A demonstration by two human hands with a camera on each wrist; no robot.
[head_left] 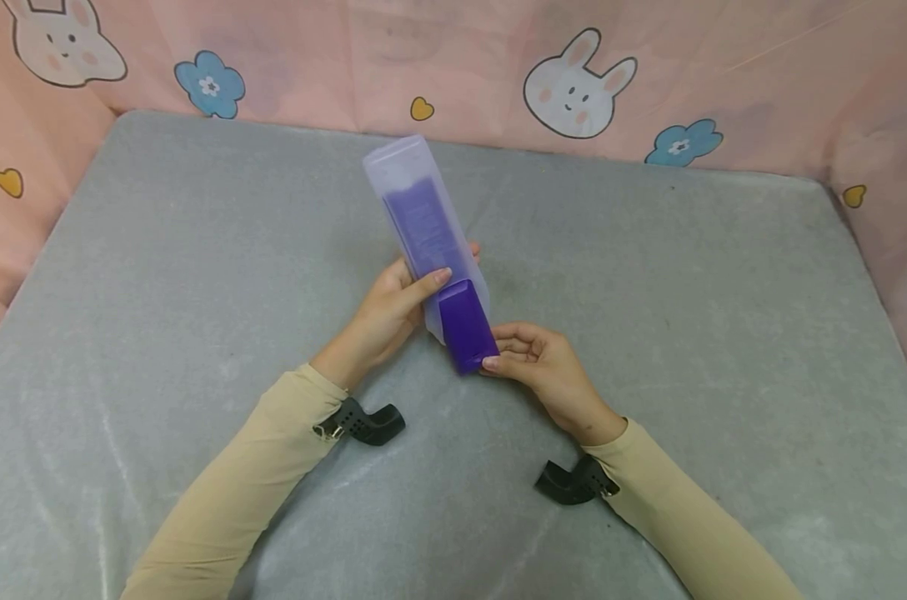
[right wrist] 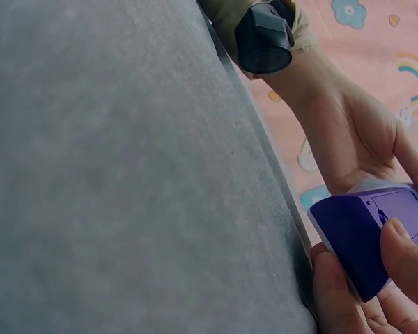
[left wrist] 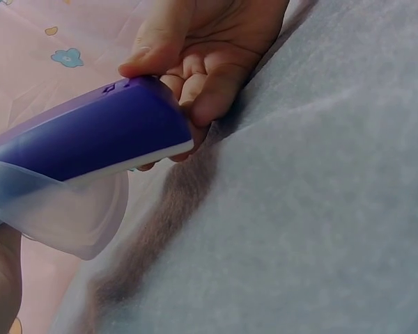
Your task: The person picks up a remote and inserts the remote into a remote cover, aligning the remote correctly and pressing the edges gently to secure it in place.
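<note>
A frosted, see-through plastic case (head_left: 395,160) is held up at a slant over the table. Part of a purple device (head_left: 470,332) shows through its wall, and the bare end sticks out towards the person. The left hand (head_left: 382,312) grips the case near its mouth, thumb on top. At the protruding end, the right hand (head_left: 547,367) pinches the device between thumb and fingers. Seen from the left wrist, the purple device (left wrist: 118,132) has a white underside. The right wrist view shows a panel outline and small mark on its face; the rest is inside the case.
A grey cloth-covered table (head_left: 686,292) lies beneath both hands. Pink fabric (head_left: 468,50) with rabbits, flowers and hearts hangs along its back and sides. Each sleeved wrist carries a black camera mount, the left one (head_left: 371,422) and the right one (head_left: 573,482).
</note>
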